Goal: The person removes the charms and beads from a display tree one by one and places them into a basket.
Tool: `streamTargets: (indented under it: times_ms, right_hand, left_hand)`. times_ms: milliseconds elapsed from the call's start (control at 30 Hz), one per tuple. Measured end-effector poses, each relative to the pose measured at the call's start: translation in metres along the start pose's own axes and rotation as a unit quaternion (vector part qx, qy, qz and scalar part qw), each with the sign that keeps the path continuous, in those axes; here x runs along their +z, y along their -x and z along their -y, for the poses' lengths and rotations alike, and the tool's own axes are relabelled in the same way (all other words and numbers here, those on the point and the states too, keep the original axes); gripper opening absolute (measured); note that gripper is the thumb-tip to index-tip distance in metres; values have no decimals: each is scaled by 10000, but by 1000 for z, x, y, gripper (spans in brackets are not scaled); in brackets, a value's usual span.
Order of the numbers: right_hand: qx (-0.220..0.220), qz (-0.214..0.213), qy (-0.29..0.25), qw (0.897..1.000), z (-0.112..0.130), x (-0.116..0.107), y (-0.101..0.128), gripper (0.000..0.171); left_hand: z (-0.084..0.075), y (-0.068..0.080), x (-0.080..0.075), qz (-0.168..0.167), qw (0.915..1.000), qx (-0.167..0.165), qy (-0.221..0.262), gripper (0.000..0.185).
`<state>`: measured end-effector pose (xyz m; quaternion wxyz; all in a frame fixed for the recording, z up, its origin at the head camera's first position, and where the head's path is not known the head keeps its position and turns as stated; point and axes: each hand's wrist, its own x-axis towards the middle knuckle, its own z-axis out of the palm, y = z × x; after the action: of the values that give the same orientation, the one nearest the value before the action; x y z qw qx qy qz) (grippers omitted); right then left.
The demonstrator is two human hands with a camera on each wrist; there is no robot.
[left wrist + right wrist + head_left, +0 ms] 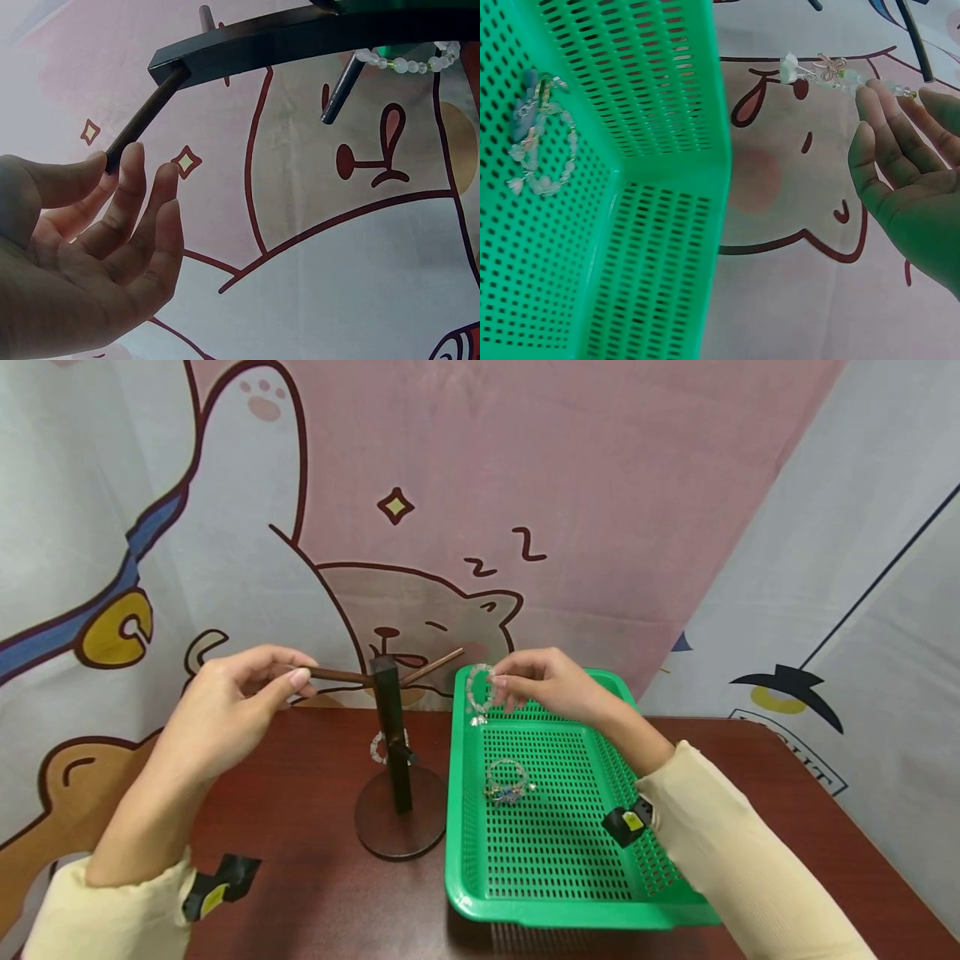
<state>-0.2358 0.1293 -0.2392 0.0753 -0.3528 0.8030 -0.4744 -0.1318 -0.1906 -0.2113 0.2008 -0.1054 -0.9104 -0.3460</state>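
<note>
Between the thumb and fingers of my right hand (547, 683) hangs a clear beaded bracelet (471, 693) with a pale charm, over the basket's far left corner. The right wrist view shows this bracelet (847, 79) nearly edge-on. My left hand (232, 714) pinches the tip of an upper peg (341, 676) on a dark bracelet stand (390, 727). In the left wrist view, thumb and index finger meet at that peg's end (139, 124). Another beaded bracelet (377, 748) hangs low on the stand, partly behind the post.
A green perforated basket (467, 906) stands right of the stand on the reddish-brown table (300, 860). Inside it lies at least one beaded bracelet (507, 762) with bluish charms. Behind the table hangs a cartoon-print cloth (600, 485).
</note>
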Motion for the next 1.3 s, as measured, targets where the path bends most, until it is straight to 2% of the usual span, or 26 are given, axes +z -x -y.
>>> streamTargets:
  times_ms: [633, 1000, 1300]
  right_hand:
    - [551, 190, -18, 9983, -51, 11, 25, 21]
    - [1117, 112, -74, 9937, -88, 12, 34, 21]
    - [1510, 144, -131, 9883, -106, 17, 37, 22]
  left_hand:
    - [0, 0, 0, 39, 10000, -55, 41, 21]
    - [1, -1, 0, 86, 9999, -67, 112, 20]
    - [2, 0, 0, 75, 9999, -48, 116, 19]
